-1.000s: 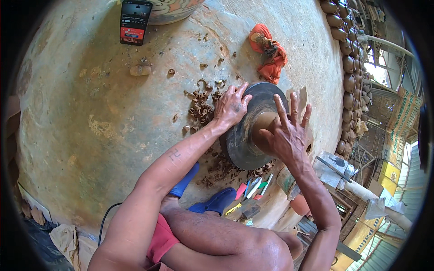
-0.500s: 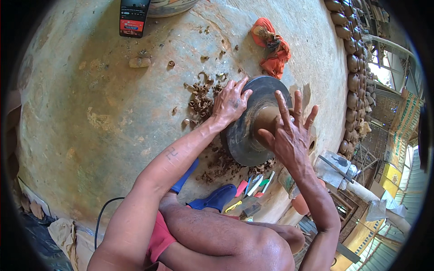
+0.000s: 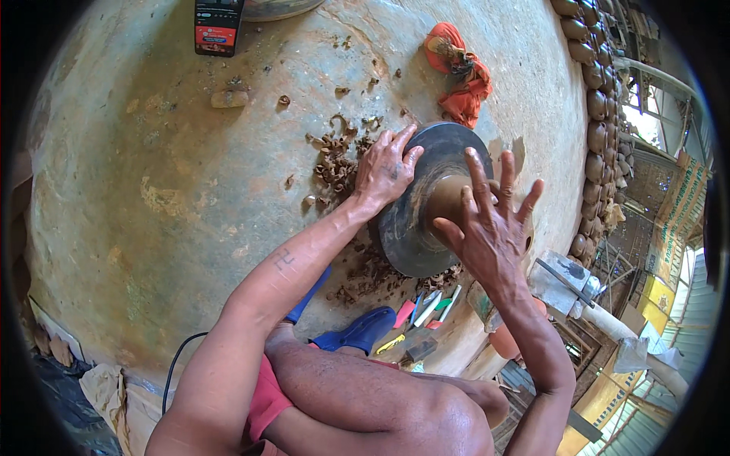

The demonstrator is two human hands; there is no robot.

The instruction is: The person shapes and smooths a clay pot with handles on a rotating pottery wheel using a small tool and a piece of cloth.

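A dark round turntable [image 3: 409, 243] carries a brown clay piece [image 3: 445, 196], partly covered by my right hand. My left hand [image 3: 384, 171] rests at the turntable's left rim, fingertips along its edge and thumb apart. My right hand [image 3: 490, 228] lies over the clay, fingers spread wide; contact under the palm is hidden. Curled brown trimmings [image 3: 334, 171] are scattered left of and below the turntable. Beyond it lies a crumpled orange cloth [image 3: 465, 95] with a small object tied or wrapped in it.
A phone [image 3: 217, 29] stands by a large rounded vessel [image 3: 281, 9]. A small block [image 3: 228, 99] lies nearby. Coloured tools [image 3: 426, 311] lie near my blue footwear [image 3: 353, 330]. Rows of brown pots [image 3: 595, 133] line the right side. A black cable [image 3: 175, 365] curves at lower left.
My right hand's fingers have spread wider and shifted slightly rightward. My left hand stays at the rim. The surroundings have moved slightly upward in the view.
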